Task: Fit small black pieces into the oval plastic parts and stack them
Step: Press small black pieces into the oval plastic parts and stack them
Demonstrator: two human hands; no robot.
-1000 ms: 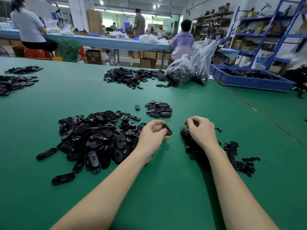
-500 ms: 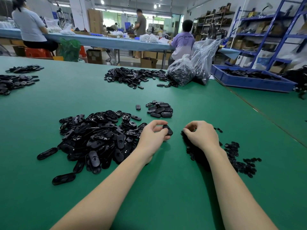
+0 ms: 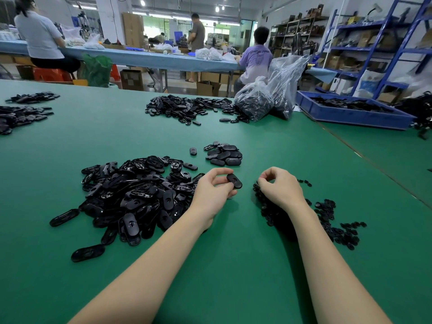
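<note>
My left hand (image 3: 214,191) pinches one black oval plastic part (image 3: 234,181) between thumb and fingers, just above the green table (image 3: 233,265). To its left lies a big heap of loose oval parts (image 3: 138,195). My right hand (image 3: 279,187) hovers over the scatter of small black pieces (image 3: 327,220) with its fingers curled and fingertips pinched together; whether a piece sits between them is hidden. Behind my hands rests a small pile of oval parts (image 3: 224,155), laid on each other.
A single oval part (image 3: 193,151) lies beside that pile. Farther back are another heap of parts (image 3: 187,108), two clear plastic bags (image 3: 268,97) and a blue bin (image 3: 350,113). More parts (image 3: 18,115) lie at the far left. People work at the blue bench behind.
My right hand dipped toward the small pieces, then rose slightly with fingertips pinched. My left hand stayed put, holding the oval part.
</note>
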